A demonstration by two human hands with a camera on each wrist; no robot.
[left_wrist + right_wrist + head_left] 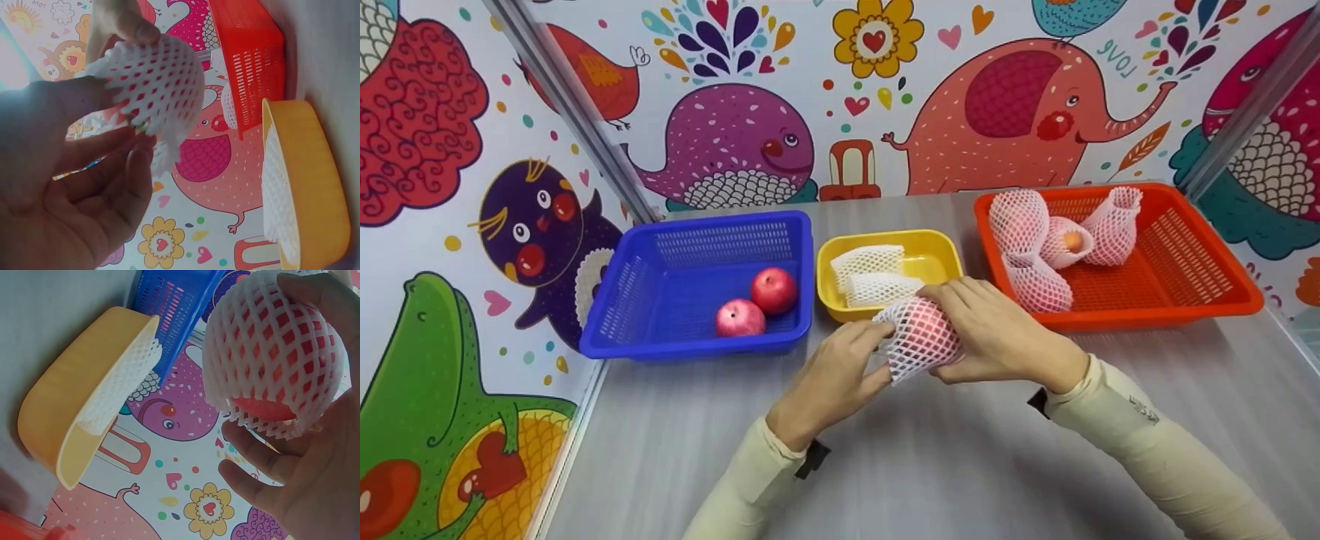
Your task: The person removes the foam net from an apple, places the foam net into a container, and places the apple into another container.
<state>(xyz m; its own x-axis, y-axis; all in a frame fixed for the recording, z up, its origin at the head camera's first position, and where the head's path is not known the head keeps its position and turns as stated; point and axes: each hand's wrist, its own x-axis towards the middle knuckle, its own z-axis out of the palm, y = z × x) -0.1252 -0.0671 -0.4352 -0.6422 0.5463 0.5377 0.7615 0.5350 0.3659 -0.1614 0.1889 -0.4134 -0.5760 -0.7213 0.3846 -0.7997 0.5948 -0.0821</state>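
Above the table, my right hand (997, 334) grips a red apple (930, 330) wrapped in a white foam net (270, 354). The net covers most of the apple, and red skin shows through its mesh and at an opening in the right wrist view. My left hand (840, 371) pinches the loose edge of the net on the apple's left side. In the left wrist view, the fingers (121, 152) of that hand lie at the net's ragged rim. Two bare red apples (773, 291) sit in the blue basket (675, 349) at the left.
A yellow tray (941, 255) behind the hands holds flat white foam nets (877, 289). At the right stands a red basket (1177, 311) with several net-wrapped fruits (1112, 229). Cartoon-printed walls (840, 97) close off the back and sides of the grey table (945, 465).
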